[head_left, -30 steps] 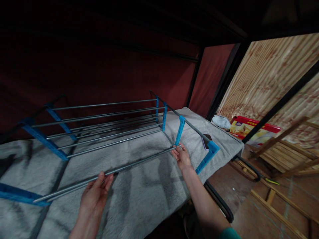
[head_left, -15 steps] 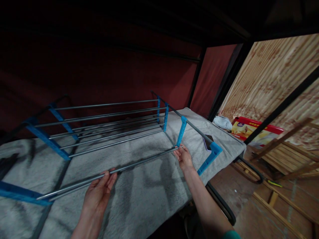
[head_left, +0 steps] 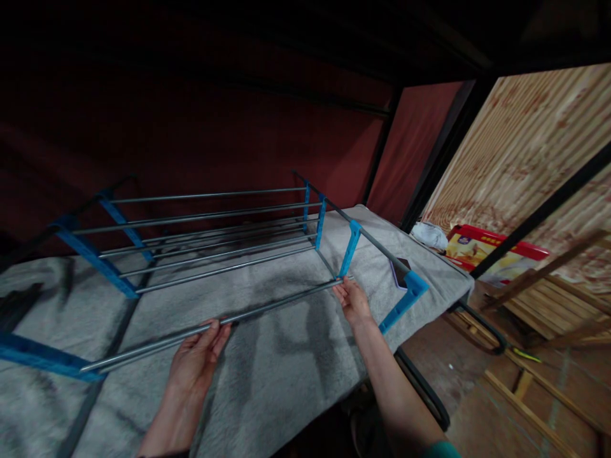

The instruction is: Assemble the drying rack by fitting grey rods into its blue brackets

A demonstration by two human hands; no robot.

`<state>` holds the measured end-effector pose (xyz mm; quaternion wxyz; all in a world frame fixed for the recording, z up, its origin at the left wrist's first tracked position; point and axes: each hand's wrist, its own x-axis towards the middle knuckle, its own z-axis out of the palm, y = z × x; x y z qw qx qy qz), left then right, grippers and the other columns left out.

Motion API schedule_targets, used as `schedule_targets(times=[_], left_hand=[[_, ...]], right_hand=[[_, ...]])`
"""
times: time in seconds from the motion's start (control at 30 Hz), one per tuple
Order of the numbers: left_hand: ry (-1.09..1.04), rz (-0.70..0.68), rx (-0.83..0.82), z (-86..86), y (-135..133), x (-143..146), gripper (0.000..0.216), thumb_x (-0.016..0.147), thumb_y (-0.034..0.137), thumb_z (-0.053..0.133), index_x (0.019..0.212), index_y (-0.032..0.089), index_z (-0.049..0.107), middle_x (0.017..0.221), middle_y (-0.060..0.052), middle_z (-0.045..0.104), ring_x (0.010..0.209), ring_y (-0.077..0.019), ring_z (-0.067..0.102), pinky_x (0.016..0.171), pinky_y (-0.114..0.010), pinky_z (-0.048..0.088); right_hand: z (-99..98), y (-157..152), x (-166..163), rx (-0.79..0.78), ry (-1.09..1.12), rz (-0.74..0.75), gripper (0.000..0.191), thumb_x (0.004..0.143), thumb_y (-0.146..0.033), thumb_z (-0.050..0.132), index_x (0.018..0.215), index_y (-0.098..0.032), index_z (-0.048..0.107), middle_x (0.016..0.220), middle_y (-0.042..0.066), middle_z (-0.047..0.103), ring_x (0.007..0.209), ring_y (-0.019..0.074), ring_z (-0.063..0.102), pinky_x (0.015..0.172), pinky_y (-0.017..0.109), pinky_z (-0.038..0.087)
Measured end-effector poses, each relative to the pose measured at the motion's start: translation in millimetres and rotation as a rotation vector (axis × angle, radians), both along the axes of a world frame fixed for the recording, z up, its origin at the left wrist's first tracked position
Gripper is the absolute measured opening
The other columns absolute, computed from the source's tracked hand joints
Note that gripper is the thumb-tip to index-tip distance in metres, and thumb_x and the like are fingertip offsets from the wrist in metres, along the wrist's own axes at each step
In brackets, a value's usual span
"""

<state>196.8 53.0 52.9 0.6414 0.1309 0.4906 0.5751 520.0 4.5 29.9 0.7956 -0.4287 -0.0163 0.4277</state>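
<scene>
A rack of grey metal tubes and blue plastic brackets lies on a grey blanket (head_left: 281, 362). My left hand (head_left: 203, 353) is closed around a metal tube (head_left: 267, 308) along the rack's near side. At the tube's right end, my right hand (head_left: 352, 299) pinches it beside the foot of a blue bracket (head_left: 351, 248). The tube's left end lies over another blue bracket (head_left: 48, 359), with a second tube just beneath it. Several crossbars (head_left: 214, 214) join the brackets farther back. Another blue bracket (head_left: 405, 300) stands to the right of my right hand.
A phone (head_left: 400, 273) lies on the blanket behind the right bracket. Dark metal posts (head_left: 449, 152) frame the bed. Beyond are a red and yellow box (head_left: 496, 251), a white bundle (head_left: 429, 235) and wooden frames (head_left: 529, 388) on the floor.
My left hand has shifted slightly right with the tube, whose left end has moved a little right over the bracket. The view has tilted slightly; my right hand keeps its place at the tube's end.
</scene>
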Motion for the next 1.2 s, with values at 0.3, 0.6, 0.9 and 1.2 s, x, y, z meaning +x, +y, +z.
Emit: schedule_targets(times=[0.3, 0.6, 0.9, 1.2], left_hand=[[0.029, -0.025, 0.003, -3.2, -1, 2, 0.023, 0.084, -0.005, 0.059, 0.071, 0.011, 0.069, 0.07, -0.004, 0.072, 0.067, -0.0129, 0.073, 0.065, -0.02, 0.063], [0.049, -0.05, -0.012, -6.7, -1, 4, 0.021, 0.086, -0.004, 0.059, 0.075, 0.01, 0.069, 0.067, -0.004, 0.07, 0.066, -0.0139, 0.073, 0.063, -0.02, 0.062], [0.036, -0.093, 0.02, -11.9, -1, 6, 0.017, 0.082, -0.004, 0.063, 0.079, 0.011, 0.071, 0.072, -0.005, 0.073, 0.07, -0.0165, 0.074, 0.068, -0.024, 0.063], [0.027, -0.139, 0.11, -10.2, -4, 6, 0.018, 0.083, -0.003, 0.062, 0.089, 0.012, 0.07, 0.089, -0.009, 0.078, 0.077, -0.014, 0.074, 0.075, -0.023, 0.06]], right_hand=[[-4.8, 5, -16, 0.005, 0.005, 0.089, 0.016, 0.089, -0.014, 0.067, 0.075, -0.021, 0.061, 0.075, 0.002, 0.075, 0.069, 0.013, 0.072, 0.069, 0.024, 0.063], [-11.8, 8, -38, 0.043, -0.012, 0.229, 0.01, 0.084, -0.018, 0.07, 0.076, -0.02, 0.064, 0.076, 0.001, 0.075, 0.072, 0.0137, 0.071, 0.074, 0.027, 0.061], [-9.5, 10, -68, -0.019, 0.057, 0.322, 0.012, 0.086, -0.017, 0.067, 0.074, -0.019, 0.065, 0.077, 0.003, 0.076, 0.072, 0.0149, 0.073, 0.076, 0.028, 0.061], [-17.5, 6, -82, 0.042, 0.058, 0.361, 0.011, 0.088, -0.022, 0.066, 0.077, -0.02, 0.068, 0.082, 0.006, 0.078, 0.081, 0.0185, 0.075, 0.08, 0.032, 0.063]])
